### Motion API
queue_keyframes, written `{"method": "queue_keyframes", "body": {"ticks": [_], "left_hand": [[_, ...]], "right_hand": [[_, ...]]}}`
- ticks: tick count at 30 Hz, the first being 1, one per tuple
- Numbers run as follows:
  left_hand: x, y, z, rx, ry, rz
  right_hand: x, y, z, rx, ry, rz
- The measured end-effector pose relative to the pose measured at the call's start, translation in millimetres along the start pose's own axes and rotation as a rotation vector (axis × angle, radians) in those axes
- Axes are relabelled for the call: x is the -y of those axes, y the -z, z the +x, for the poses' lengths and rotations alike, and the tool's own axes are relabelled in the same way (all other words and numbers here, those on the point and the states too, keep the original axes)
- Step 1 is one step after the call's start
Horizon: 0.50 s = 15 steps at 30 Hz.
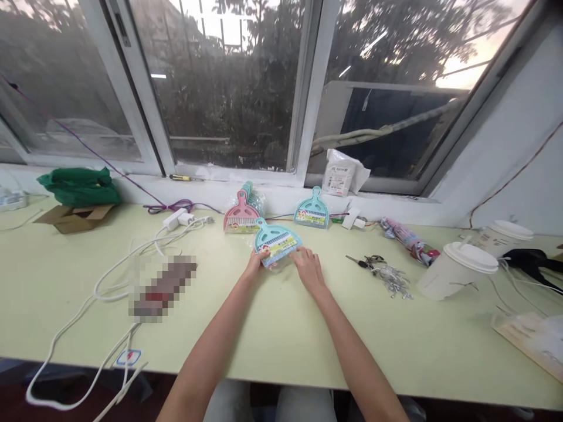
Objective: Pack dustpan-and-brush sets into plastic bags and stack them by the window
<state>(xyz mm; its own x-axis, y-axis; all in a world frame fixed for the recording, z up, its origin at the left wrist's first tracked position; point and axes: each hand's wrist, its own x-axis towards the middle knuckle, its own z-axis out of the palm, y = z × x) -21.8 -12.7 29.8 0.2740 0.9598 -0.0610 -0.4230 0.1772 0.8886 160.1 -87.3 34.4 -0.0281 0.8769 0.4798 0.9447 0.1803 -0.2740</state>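
Observation:
A small teal dustpan and brush set [273,239] in a clear plastic bag is tilted in front of me, just above or on the table. My left hand [255,264] grips its lower left edge, the thumb on the printed label. With closed fingers my right hand [309,267] pinches the bag at the lower right corner. Just behind, a pink dustpan set [241,215] stands at the front of a row of teal ones [251,196] by the wall. Another bagged teal dustpan [312,210] leans on the wall to the right.
White cables and a blurred flat object [163,288] lie left, near a cardboard box [79,218] under a green bag [81,186]. Keys [387,272], a folded umbrella [409,240] and lidded paper cups [457,269] are at right. A white package [342,173] and a screwdriver [180,177] rest on the sill.

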Motion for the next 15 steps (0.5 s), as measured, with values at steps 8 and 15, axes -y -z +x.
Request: {"method": "queue_keyframes", "body": {"ticks": [8,15], "left_hand": [[4,10.6,14,-0.047,0.106,0.048],[-11,19.9,7,-0.029,0.105,-0.003]], "right_hand": [[0,17,7,-0.105,-0.318,-0.405],[-17,-8,5,-0.136,0.219,-0.231]]}}
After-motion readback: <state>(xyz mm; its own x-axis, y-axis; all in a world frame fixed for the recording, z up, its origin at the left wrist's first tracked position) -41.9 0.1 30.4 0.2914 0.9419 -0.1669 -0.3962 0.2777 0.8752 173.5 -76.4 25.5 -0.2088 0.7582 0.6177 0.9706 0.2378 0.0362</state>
